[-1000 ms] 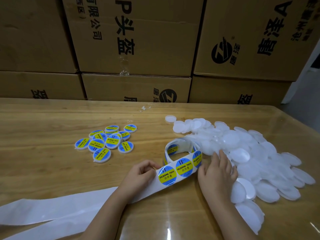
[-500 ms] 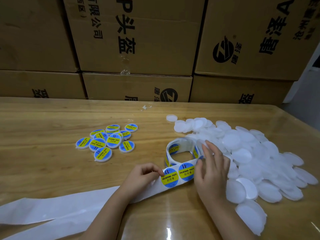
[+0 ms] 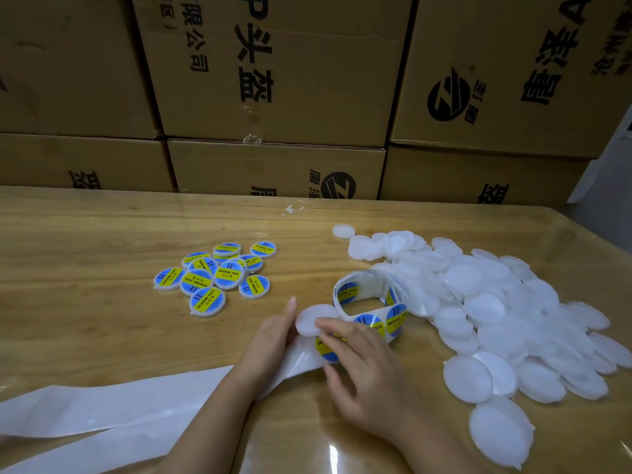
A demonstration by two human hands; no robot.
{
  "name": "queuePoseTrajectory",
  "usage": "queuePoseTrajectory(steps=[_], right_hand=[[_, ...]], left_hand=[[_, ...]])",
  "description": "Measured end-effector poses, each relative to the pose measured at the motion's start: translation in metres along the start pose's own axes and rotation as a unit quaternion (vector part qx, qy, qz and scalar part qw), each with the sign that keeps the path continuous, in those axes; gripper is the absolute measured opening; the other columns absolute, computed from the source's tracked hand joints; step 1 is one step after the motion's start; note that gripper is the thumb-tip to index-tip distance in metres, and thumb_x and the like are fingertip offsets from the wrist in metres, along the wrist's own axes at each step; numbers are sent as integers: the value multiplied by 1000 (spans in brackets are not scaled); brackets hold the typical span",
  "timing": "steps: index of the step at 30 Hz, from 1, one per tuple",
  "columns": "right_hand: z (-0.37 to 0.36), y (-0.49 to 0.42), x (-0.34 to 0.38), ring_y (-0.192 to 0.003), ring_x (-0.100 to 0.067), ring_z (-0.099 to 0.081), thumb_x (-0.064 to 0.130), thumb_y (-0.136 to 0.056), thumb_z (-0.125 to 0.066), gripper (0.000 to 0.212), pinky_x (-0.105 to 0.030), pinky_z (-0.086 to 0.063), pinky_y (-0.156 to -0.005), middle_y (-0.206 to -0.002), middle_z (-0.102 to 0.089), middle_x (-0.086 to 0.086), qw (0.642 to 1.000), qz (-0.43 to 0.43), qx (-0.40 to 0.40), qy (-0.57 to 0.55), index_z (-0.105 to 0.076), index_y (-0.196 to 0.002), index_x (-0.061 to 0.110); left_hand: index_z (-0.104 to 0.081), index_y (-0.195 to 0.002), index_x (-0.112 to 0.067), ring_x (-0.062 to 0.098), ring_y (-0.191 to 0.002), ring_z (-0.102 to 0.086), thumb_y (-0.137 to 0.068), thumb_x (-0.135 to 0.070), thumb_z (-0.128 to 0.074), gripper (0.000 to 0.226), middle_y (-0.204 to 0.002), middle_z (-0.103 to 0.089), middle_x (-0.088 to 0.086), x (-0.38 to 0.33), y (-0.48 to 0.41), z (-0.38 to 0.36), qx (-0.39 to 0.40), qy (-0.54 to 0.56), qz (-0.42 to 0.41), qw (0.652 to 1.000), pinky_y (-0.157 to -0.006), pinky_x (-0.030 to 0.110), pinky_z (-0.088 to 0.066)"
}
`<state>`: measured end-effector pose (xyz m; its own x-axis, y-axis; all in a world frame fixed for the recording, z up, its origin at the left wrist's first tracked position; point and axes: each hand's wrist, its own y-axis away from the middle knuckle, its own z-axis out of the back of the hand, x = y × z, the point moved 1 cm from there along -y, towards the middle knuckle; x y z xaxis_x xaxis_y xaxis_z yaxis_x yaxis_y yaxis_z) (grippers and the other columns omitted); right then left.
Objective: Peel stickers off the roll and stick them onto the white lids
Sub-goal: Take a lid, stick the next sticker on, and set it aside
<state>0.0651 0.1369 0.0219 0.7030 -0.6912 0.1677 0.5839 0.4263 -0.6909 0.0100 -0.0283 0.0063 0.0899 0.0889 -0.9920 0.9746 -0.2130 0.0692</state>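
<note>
Stacked cardboard boxes (image 3: 307, 80) behind a glossy wooden table (image 3: 85, 251). Along the right edge, a heap of white lids (image 3: 496, 302); off the near-left corner, backing strip (image 3: 102, 405); mid-table, labelled lids (image 3: 212, 275) and sticker roll (image 3: 369, 295). Left hand (image 3: 270, 340) gripping one lid (image 3: 309, 325); right hand (image 3: 369, 371) over a sticker (image 3: 325, 348), grip unclear.

Lid in play: I see one white lid (image 3: 309, 323) just off centre, between the left thumb and the right index tip.
Left hand (image 3: 270, 340): at the lid's 9 o'clock, thumb straight along the rim. Its fingers are hidden from me.
Right hand (image 3: 366, 378): at the lid's 5 o'clock, fingers loosely spread over a sticker (image 3: 324, 348).
Sticker roll (image 3: 349, 292): at the lid's 2 o'clock.
Backing strip (image 3: 136, 401): trails to 8 o'clock.
Plain lids (image 3: 496, 302): heaped at 3 o'clock.
Labelled lids (image 3: 212, 273): clustered at 10 o'clock.
</note>
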Motion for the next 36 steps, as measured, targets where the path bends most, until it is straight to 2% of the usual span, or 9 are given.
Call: queuePoseTrajectory(steps=[4, 8, 13, 17, 22, 24, 27, 29, 36], right_hand=[[-3, 2, 1, -108, -18, -58, 13, -80, -64, 26, -28, -43, -96, -125, -61, 2, 999, 1, 21, -26, -69, -105, 8], [-3, 1, -3, -102, -13, -60, 13, -83, -59, 17, -33, -42, -90, -119, -63, 3, 999, -30, -7, -25, -69, -96, 12], [-2, 0, -9, -110, -13, -52, 24, -84, -49, 39, -35, -33, -97, -123, -61, 4, 991, -119, -18, 61, -63, -119, 12], [-4, 0, -9, -104, -17, -58, 27, -83, -45, 44, -44, -29, -101, -107, -64, 8, 986, -142, 17, 89, -61, -122, 14], [-3, 0, -9, -89, -16, -58, 16, -81, -48, 39, -41, -30, -103, -87, -59, 10, 987, -142, 7, 77, -63, -117, 16], [-2, 0, -9, -87, -15, -57, 15, -81, -50, 35, -42, -30, -103, -85, -58, 11, 989, -137, -7, 63, -65, -112, 16], [-3, 2, -9, -87, -15, -56, 17, -82, -49, 25, -43, -32, -103, -86, -59, 10, 991, -123, -22, 55, -68, -98, 18], [-4, 2, -10, -86, -14, -55, 19, -83, -49, 22, -43, -33, -101, -83, -58, 8, 991, -113, -30, 61, -70, -91, 20], [-5, 1, -9, -83, -15, -52, 18, -87, -47, 24, -40, -35, -94, -81, -58, 6, 990, -104, -45, 88, -71, -88, 20]], left_hand=[[-62, -78, -9, 22, -75, -54, -83, -37, -60, 29, -77, -58, 13, -4, 3, -2, 8, 100, -5, 995, -69, 33, -45], [-63, -83, -6, 21, -81, -54, -89, -35, -52, 32, -81, -62, 13, -6, 1, -3, -16, 47, -28, 998, -75, 37, -43], [-67, -93, -9, 24, -90, -63, -87, -46, -50, 41, -98, -68, 20, -2, 1, -4, -39, 15, -41, 998, -85, 44, -48], [-66, -88, -13, 17, -83, -61, -87, -54, -52, 44, -87, -67, 9, -1, 0, -4, -39, -22, -79, 996, -77, 36, -48], [-60, -69, -29, 5, -63, -48, -92, -49, -45, 34, -63, -52, -13, -1, -1, -12, -85, -70, -128, 986, -58, 19, -42], [-53, -67, -28, 1, -57, -43, -89, -49, -40, 34, -59, -46, -15, -1, -2, -14, -117, -107, -155, 975, -54, 16, -40], [-49, -70, -28, 2, -49, -50, -88, -52, -36, 33, -56, -50, -13, -1, -1, -14, -165, -166, -160, 959, -55, 41, -49], [-46, -73, -28, 7, -50, -58, -88, -55, -33, 34, -56, -54, -12, -4, 1, -14, -192, -202, -158, 947, -59, 49, -51], [-29, -79, -24, 32, -70, -60, -79, -63, -4, 47, -65, -56, -1, -18, 17, -37, -202, -426, -199, 859, -56, 40, -37]])
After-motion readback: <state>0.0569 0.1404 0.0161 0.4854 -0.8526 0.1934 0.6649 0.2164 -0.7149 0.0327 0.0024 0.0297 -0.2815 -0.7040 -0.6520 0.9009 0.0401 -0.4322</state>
